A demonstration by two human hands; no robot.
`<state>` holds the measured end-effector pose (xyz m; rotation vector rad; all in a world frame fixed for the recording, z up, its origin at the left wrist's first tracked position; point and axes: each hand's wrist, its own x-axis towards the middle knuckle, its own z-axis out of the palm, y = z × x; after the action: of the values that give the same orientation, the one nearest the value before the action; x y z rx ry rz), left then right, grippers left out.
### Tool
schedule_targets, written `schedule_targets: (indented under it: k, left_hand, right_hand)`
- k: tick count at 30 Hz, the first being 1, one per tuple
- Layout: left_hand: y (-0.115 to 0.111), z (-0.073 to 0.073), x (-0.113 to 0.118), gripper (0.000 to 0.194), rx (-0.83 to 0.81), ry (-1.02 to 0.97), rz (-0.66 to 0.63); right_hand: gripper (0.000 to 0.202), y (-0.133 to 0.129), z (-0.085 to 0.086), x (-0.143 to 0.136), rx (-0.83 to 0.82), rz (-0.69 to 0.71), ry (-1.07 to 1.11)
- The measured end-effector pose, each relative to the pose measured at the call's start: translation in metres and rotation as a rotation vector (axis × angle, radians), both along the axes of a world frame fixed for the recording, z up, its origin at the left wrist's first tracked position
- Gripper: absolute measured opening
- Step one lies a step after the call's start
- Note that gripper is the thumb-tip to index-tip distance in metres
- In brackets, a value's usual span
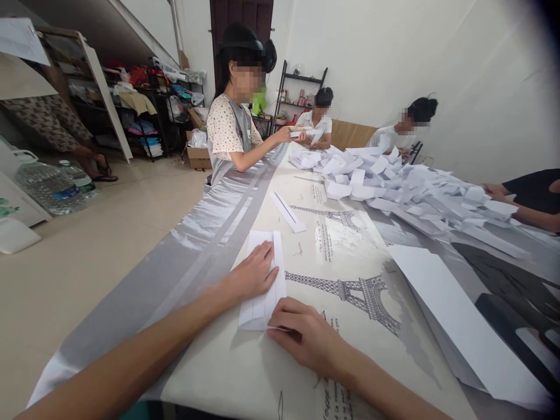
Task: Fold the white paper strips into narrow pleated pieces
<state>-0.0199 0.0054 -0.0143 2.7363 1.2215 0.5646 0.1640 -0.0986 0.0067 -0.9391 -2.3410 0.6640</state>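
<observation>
A folded white paper point(257, 303) lies on the table in front of me, its long right side turned over as a narrow flap and its near end slightly raised. My left hand point(256, 273) rests flat on its upper part, fingers stretched out and thumb apart. At the near right corner, my right hand point(301, 332) pinches the paper's edge between thumb and fingers. Just beyond lies a narrow folded paper strip point(286, 211) with a dark line along it, touched by neither hand.
The tablecloth point(350, 361) has Eiffel Tower prints. A big heap of folded white papers point(394, 181) covers the far right, with a stack of long white sheets point(459, 315) nearer. Co-workers sit around the table; one person point(238, 116) at the left holds papers. Water bottles point(52, 189) stand on the floor.
</observation>
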Motion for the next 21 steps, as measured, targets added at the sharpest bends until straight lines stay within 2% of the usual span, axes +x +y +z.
schedule_targets:
  k: [3,6,9,12,14,17,21]
  left_hand:
    - [0.001,-0.001,0.000,0.050,0.003,0.008,0.000]
    - [0.000,0.001,0.001,0.051,-0.011,0.031,0.009]
    - [-0.001,0.003,0.002,0.051,-0.013,0.043,0.015]
    - [-0.001,0.002,0.003,0.052,0.004,0.066,0.020]
    - [-0.001,0.000,0.003,0.052,0.017,0.070,0.018]
    - [0.000,-0.001,0.002,0.051,0.024,0.032,-0.001]
    - [0.001,-0.002,0.002,0.052,0.009,0.036,0.003]
  right_hand:
    - [0.012,0.003,0.006,0.001,-0.105,-0.020,-0.023]
    - [0.009,0.002,0.011,0.002,-0.107,0.001,-0.074]
    - [0.005,0.000,0.009,0.000,0.099,0.053,-0.195]
    - [0.015,-0.003,0.003,-0.001,0.434,0.095,-0.333]
    - [0.022,-0.005,-0.001,-0.002,0.562,0.121,-0.374]
    - [0.024,-0.007,-0.004,-0.002,0.602,0.141,-0.362]
    - [0.023,-0.004,-0.007,-0.002,0.486,0.124,-0.292]
